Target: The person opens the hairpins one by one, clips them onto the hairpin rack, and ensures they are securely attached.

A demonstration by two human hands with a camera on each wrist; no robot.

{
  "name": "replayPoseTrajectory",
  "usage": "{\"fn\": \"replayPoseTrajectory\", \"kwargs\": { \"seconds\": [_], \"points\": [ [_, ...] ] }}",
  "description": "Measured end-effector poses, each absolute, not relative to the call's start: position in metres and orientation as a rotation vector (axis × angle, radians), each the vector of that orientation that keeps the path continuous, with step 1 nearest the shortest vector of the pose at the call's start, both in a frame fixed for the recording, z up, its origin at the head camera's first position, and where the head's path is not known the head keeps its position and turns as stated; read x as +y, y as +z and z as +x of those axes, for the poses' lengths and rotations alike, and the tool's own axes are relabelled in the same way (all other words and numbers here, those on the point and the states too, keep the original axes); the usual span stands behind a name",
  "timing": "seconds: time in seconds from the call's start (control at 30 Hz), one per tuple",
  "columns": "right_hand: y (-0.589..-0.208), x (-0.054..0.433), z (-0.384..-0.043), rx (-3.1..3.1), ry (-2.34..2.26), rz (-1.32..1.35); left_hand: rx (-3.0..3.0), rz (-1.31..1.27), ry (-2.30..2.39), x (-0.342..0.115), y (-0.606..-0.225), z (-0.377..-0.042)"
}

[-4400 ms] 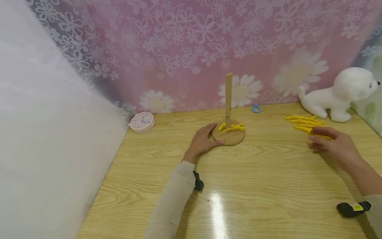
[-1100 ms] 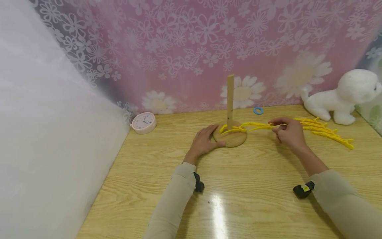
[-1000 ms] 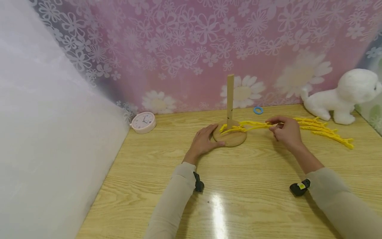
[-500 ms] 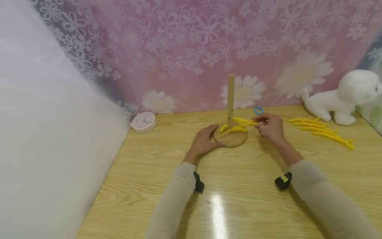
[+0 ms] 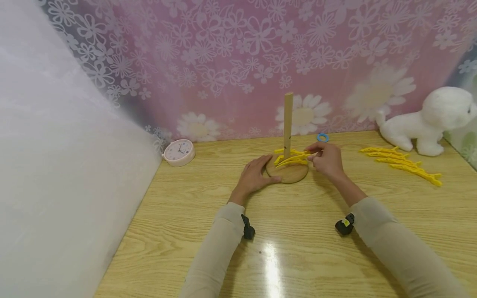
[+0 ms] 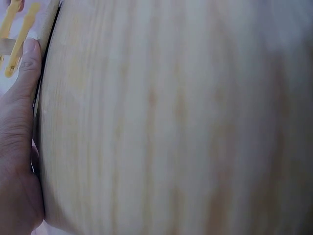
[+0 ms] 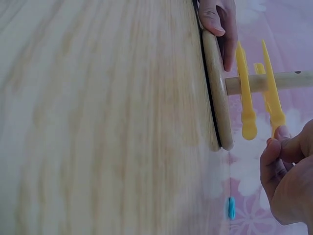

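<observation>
A wooden stand with a round base [image 5: 287,176] and an upright post [image 5: 288,120] stands near the back of the table. My left hand [image 5: 254,174] grips the left side of the base, thumb at the front and fingers behind. One yellow forked plastic piece [image 7: 248,115] sits low around the post. My right hand [image 5: 328,159] pinches the end of a second yellow forked piece [image 7: 272,88] between thumb and fingers. Its prongs pass either side of the post, just above the first piece, as the right wrist view shows. In the left wrist view my thumb [image 6: 30,63] lies along the base.
Several more yellow forked pieces [image 5: 400,161] lie in a row on the right. A blue ring [image 5: 322,138] lies at the back edge, near my right hand. A white toy dog [image 5: 428,120] stands at the back right; a pink clock [image 5: 179,152] lies at the left.
My right hand has picked up a yellow forked piece from the row on the right and carried it left until its prongs straddle the post. The left hand has stayed on the base.
</observation>
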State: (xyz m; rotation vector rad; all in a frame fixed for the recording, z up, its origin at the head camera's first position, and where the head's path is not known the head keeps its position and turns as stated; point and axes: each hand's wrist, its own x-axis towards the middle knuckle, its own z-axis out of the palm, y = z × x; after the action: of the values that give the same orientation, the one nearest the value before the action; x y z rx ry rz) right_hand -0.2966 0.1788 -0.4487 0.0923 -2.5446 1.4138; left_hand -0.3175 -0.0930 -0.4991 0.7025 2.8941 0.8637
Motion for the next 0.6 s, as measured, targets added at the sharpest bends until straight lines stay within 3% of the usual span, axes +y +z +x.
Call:
{"fn": "replayPoseTrajectory", "kwargs": {
  "seconds": [0.6],
  "points": [
    [-0.4504,0.1719,-0.2996,-2.58,1.419,0.112,2.896,0.685,0.866,-0.0933,-0.5007,-0.319]
  ]
}}
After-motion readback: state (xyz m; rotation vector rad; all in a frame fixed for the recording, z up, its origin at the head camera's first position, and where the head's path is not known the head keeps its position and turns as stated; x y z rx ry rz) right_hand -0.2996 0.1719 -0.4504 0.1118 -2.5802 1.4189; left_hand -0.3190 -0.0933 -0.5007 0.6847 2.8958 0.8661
